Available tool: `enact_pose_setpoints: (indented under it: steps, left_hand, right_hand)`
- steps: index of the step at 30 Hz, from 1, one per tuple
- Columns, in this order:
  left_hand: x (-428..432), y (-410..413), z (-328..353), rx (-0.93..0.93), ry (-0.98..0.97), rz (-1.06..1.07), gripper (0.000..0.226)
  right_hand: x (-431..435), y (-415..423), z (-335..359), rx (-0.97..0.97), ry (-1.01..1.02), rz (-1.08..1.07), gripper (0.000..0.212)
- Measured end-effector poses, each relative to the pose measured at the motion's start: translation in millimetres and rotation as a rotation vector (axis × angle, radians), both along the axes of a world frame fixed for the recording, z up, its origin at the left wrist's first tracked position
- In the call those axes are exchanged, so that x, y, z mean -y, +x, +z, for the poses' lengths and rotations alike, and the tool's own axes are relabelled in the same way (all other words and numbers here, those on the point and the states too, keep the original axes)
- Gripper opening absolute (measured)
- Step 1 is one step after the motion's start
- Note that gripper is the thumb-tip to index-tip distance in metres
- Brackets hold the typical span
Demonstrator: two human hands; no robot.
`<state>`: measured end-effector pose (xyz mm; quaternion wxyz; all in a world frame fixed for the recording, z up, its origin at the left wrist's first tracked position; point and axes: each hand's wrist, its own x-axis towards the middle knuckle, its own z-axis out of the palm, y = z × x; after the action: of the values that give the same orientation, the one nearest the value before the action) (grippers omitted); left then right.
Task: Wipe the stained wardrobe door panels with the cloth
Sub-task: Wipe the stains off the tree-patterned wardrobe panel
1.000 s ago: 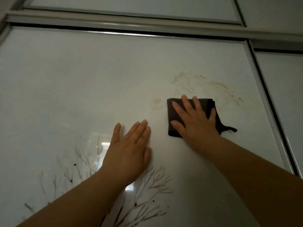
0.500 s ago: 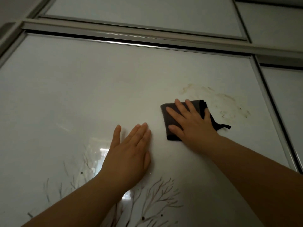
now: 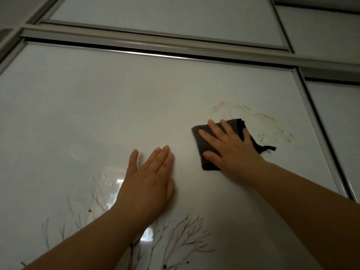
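Note:
A glossy white wardrobe door panel (image 3: pixel 87 114) fills the view, printed with thin brown branches near the bottom. Brown smeared stains (image 3: pixel 259 121) mark it at the upper right. A folded dark grey cloth (image 3: pixel 202 141) lies flat on the panel just left of and below the stains, a thin strap trailing to its right. My right hand (image 3: pixel 228 151) presses the cloth with straight, spread fingers. My left hand (image 3: pixel 150 180) rests flat on the bare panel to the left of the cloth, fingers together.
A metal frame rail (image 3: pixel 155 43) runs across above the panel, with another panel (image 3: pixel 165 14) above it. A vertical metal frame (image 3: pixel 315 123) borders the right side, and a neighbouring door panel (image 3: pixel 342 133) lies beyond it.
My right hand slid the cloth slightly left and down, off the small stain patch, which is gone. The view tilted so the panel sits lower. My left hand stayed put.

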<state>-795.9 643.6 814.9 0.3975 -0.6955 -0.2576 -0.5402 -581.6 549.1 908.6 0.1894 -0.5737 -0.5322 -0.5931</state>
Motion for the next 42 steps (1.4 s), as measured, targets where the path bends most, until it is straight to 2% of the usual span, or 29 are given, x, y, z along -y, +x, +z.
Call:
enact_pose_setpoints:
  steps: [6, 13, 18, 23, 26, 31, 34, 42]
  left_hand:
    - [6.5, 14.1, 12.6, 0.011, 0.023, -0.011, 0.055]
    - [15.5, 38.4, 26.0, 0.014, 0.032, -0.006, 0.058]
    - [25.8, 50.2, 46.5, -0.003, 0.052, 0.008, 0.063]
    - [26.0, 57.4, 61.3, 0.062, 0.075, -0.01, 0.065]
    - [26.7, 61.0, 58.5, 0.089, 0.081, -0.038, 0.064]
    - [37.1, 69.6, 47.1, 0.064, 0.092, -0.033, 0.063]
    - [45.2, 79.3, 46.7, 0.04, 0.098, -0.013, 0.062]
    - [46.5, 101.6, 48.8, -0.001, 0.051, 0.025, 0.059]
  right_hand:
    - [-9.5, -13.1, 27.5, -0.181, 0.055, 0.055, 0.058]
    - [3.7, 13.4, 11.4, 0.028, 0.026, 0.063, 0.057]
    - [9.7, 29.3, 42.9, -0.081, 0.038, 0.07, 0.056]
    - [-1.9, 11.9, 62.9, -0.155, 0.069, 0.076, 0.057]
    - [-2.5, 11.8, 48.6, -0.107, 0.06, 0.111, 0.057]
    - [13.0, 37.9, 16.3, 0.088, -0.002, 0.082, 0.057]
    - [25.2, 52.8, 36.8, 0.103, -0.019, 0.073, 0.055]
    - [27.8, 61.4, 115.0, -0.075, 0.016, 0.058, 0.052]
